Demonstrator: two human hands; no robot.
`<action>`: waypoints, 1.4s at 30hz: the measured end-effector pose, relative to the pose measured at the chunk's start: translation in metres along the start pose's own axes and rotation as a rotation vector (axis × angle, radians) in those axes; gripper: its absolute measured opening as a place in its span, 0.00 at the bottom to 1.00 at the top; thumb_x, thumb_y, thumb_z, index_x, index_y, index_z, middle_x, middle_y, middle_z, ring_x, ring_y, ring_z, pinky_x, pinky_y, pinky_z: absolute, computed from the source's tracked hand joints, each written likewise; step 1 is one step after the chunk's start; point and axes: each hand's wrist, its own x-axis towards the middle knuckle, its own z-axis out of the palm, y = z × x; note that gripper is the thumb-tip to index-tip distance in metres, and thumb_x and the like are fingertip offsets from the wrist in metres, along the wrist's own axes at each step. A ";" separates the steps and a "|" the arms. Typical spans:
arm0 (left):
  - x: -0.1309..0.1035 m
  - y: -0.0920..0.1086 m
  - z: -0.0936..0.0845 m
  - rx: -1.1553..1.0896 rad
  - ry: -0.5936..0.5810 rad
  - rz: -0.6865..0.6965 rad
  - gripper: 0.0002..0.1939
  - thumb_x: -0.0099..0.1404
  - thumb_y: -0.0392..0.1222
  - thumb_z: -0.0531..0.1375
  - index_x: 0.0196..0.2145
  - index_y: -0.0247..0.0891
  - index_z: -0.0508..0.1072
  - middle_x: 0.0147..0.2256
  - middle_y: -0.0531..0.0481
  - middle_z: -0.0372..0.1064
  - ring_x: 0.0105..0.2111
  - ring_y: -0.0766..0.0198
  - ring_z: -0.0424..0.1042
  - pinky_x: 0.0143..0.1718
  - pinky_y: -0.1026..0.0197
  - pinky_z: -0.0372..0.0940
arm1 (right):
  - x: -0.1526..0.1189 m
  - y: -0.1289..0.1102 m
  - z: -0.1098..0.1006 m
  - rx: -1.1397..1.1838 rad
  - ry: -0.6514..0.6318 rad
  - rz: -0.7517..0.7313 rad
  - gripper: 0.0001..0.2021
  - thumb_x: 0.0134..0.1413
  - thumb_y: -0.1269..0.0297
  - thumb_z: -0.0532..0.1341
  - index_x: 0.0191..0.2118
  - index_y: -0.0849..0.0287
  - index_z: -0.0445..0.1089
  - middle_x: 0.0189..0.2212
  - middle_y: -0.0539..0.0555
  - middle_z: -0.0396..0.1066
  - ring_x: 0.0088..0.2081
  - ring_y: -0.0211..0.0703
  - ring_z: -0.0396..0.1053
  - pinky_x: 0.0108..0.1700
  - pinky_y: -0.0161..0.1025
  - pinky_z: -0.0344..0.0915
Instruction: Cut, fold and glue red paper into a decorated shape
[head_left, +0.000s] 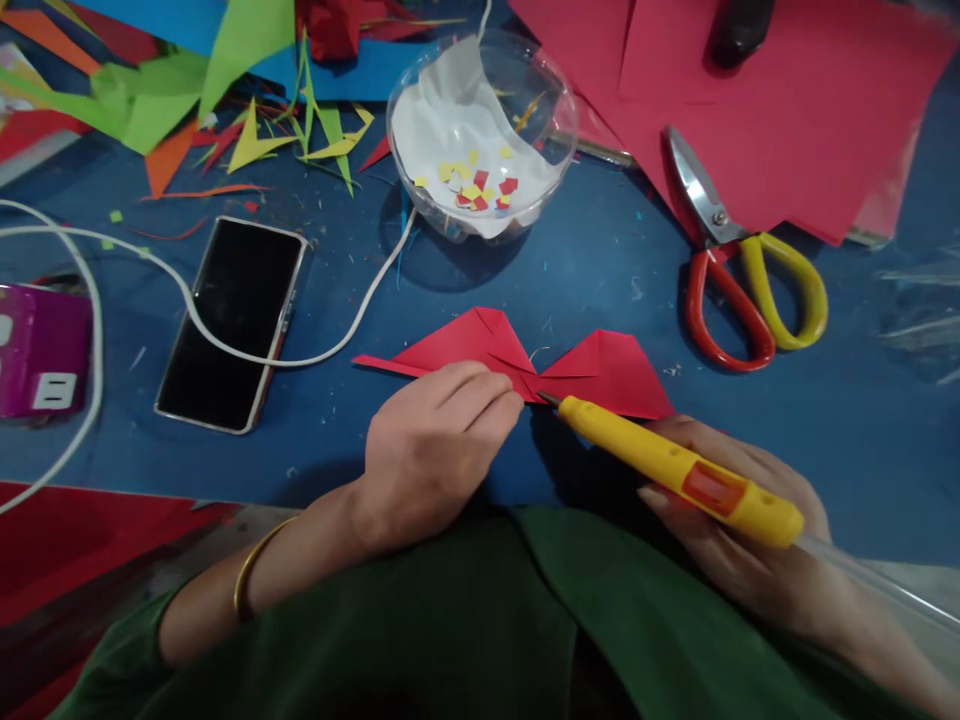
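Note:
A folded red paper piece [615, 372], narrow in the middle with two wing-like halves, lies near the table's front edge. My left hand [439, 440] is closed, its bunched fingertips pressing on the paper's middle. My right hand [742, 500] grips a yellow pen-shaped tool [637, 440] with an orange window and a clear rod running from its rear. The tool's dark pointed tip meets the paper's narrow middle, just right of my left fingertips. By the right end of the paper are my right fingers; whether they touch it I cannot tell.
Beyond the paper stands a clear plastic bowl [480, 215] containing white paper and small red and yellow bits. Scissors [720, 240] rest partly on red sheets [780, 140]. A white cable [315, 360] crosses a phone [232, 320]. Colored scraps [165, 100] and a purple box [45, 350] lie left.

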 end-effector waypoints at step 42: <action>-0.003 0.000 0.000 0.003 -0.015 -0.001 0.12 0.70 0.32 0.55 0.35 0.36 0.79 0.37 0.49 0.80 0.38 0.60 0.77 0.40 0.59 0.73 | -0.001 0.002 0.000 -0.004 -0.016 0.065 0.10 0.64 0.56 0.58 0.32 0.54 0.62 0.22 0.46 0.65 0.20 0.36 0.63 0.23 0.35 0.59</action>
